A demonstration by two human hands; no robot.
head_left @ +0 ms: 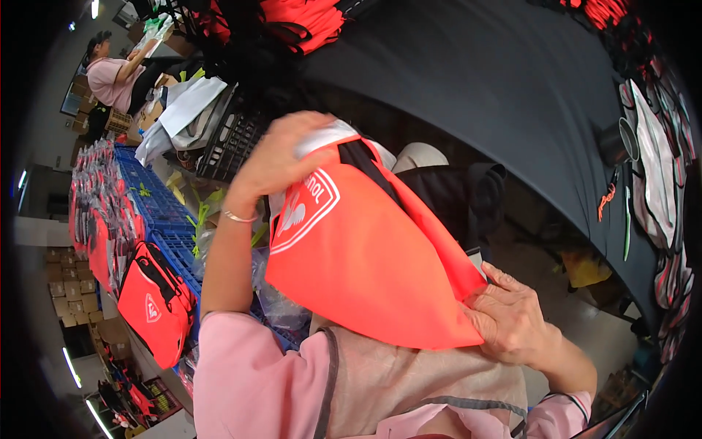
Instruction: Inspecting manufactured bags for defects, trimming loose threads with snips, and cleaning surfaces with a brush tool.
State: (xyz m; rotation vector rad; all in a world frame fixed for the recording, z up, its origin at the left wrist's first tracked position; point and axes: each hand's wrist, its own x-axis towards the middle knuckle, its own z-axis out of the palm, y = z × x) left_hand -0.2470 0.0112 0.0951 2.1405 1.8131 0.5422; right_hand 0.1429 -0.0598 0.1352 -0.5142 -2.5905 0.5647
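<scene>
A coral-red fabric bag [380, 263] with a white shield emblem, a black strip and a pale lining lies across my lap. My left hand [285, 154], slightly blurred, is at the bag's far left edge, the pale lining between its thumb and fingers. At the near right, my right hand [512, 318] is closed on the bag's lower corner, its fingers bunching the cloth. A small pale tab [475, 257] shows beside that hand.
Dark cloth covers the table [468, 80] ahead, with red pieces [303, 22] piled on its far side. Grey-and-red bags [651, 168] line the right. On the left, blue crates [157, 190] stand by packed red bags [106, 212] and a finished red bag [153, 304]. A co-worker [113, 77] sits farther back.
</scene>
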